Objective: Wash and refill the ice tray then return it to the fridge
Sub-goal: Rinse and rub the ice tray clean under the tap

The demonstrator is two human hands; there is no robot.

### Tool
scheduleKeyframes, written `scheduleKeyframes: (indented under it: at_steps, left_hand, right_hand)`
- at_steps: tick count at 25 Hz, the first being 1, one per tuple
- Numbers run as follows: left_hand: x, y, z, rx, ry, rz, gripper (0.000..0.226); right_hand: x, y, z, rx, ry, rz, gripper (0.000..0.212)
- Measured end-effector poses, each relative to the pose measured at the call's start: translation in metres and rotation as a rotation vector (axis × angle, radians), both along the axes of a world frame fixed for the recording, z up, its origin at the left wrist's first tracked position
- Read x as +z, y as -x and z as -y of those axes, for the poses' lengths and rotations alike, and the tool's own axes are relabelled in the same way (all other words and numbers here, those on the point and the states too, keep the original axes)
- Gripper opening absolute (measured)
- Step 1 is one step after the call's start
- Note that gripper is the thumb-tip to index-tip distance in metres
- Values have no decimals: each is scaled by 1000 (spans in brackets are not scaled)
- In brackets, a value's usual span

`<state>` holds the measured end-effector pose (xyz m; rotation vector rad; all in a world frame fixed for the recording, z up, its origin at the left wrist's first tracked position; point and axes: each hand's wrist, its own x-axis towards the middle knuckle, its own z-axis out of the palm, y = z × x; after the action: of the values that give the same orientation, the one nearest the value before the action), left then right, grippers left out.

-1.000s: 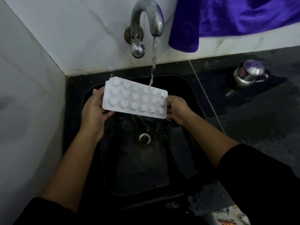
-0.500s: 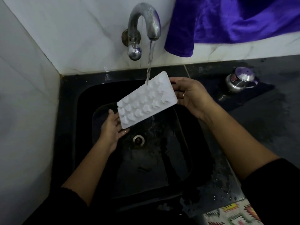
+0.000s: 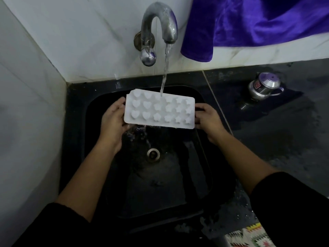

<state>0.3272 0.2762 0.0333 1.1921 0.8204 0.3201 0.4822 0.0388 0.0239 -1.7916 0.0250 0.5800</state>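
Both hands hold a white ice tray (image 3: 159,110) over the black sink (image 3: 204,175): left hand (image 3: 114,117) gripping its nine o'clock end, right hand (image 3: 207,118) its three o'clock end. Water from the tap (image 3: 160,25) at twelve o'clock strikes the tray's far edge.

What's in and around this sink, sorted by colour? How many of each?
White: 1, the ice tray, held by the left hand and right hand
Purple: 1, the cloth
Silver: 3, the tap, steel pot, drain
Black: 1, the sink
Total: 6
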Motion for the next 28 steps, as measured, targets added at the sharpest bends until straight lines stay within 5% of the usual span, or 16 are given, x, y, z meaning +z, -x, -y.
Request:
scheduleKeyframes:
  at_steps: [3, 8, 11, 17, 23, 28]
  left_hand:
    - [0, 13, -28, 138, -14, -45, 36]
    - [-20, 37, -59, 230, 166, -235, 22]
    - [-31, 41, -49, 127, 249, -252, 51]
    - [-36, 41, -4, -13, 207, -306, 48]
    - [-1, 42, 0, -10, 113, -70, 54]
    - [28, 39, -12, 61, -23, 40, 57]
  right_hand:
    - [0, 10, -23, 226, -5, 114, 56]
    - [13, 2, -38, 498, 215, 583, 16]
    - [31, 0, -46, 416, 201, 672, 17]
    - [47, -11, -49, 271, 156, 471, 29]
    - [-1, -15, -18, 86, 268, 209, 20]
    - [-20, 10, -46, 192, 229, 1, 16]
